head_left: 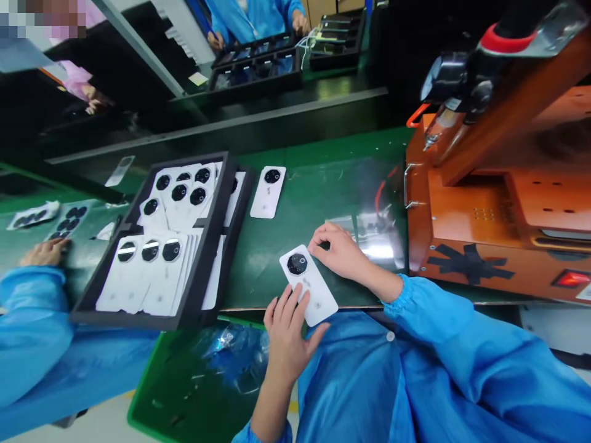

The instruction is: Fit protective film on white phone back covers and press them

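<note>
A white phone back cover (317, 303) with a black octagonal camera plate lies tilted at the front edge of the green bench, right before me. My left hand (287, 335) rests on its lower left part, fingers spread flat and thumb apart along the bottom edge. Beside the cover's upper right edge, my right hand (339, 251) is closed in a pinch, thumb against forefinger. Whatever those fingertips hold, if anything, is too small to make out. Farther back, a second white phone back cover (268, 192) lies alone on the bench.
Left stands a black tray (227, 184) of several white covers, stacked over another tray. An orange machine (462, 246) with a gauge occupies the right. Clear film pieces (376, 237) lie near it. Below is a green bin (152, 394). A co-worker's hand (46, 253) is far left.
</note>
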Demonstrator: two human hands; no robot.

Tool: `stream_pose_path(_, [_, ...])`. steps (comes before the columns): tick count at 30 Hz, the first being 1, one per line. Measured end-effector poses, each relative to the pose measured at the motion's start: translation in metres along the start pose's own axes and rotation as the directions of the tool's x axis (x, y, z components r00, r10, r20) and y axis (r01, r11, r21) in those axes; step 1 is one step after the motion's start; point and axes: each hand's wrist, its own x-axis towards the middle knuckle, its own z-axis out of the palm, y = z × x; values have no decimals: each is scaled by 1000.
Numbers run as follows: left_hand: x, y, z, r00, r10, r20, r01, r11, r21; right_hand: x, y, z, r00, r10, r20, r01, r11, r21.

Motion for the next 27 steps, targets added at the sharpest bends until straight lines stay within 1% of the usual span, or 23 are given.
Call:
stream_pose_path(2, [-1, 6, 13, 998, -32, -61, 31, 999, -22, -3, -4, 4, 1000, -3, 17, 4, 999, -36])
stream_pose_path(4, [-1, 14, 22, 989, -84, -122, 81, 996, -34, -6, -8, 8, 1000, 6, 18, -5, 998, -58])
stream_pose_path(7, [2, 20, 28, 978, -144, -148, 139, 989, -45, -9, -11, 16, 1000, 5, -20, -7, 996, -89])
stream_pose_path(10, [4, 21, 30, 970, -184, -159, 177, 983, -55, -10, -13, 25, 999, -22, -38, 17, 992, -122])
stream_pose_path(14, [5, 22, 31, 966, -173, -190, 166, 985, -52, -10, -13, 38, 998, -61, 1, 60, 982, -181])
stream_pose_path(18, [5, 22, 32, 965, -166, -201, 160, 986, -45, -8, -11, 46, 990, -139, -13, 131, 954, -270])
stream_pose_path(22, [4, 20, 33, 965, -182, -190, 179, 983, -35, -6, -8, 47, 991, -131, -29, 117, 947, -298])
stream_pose_path(27, [5, 20, 34, 965, -165, -205, 167, 986, -7, -4, -7, 47, 989, -142, -48, 121, 946, -300])
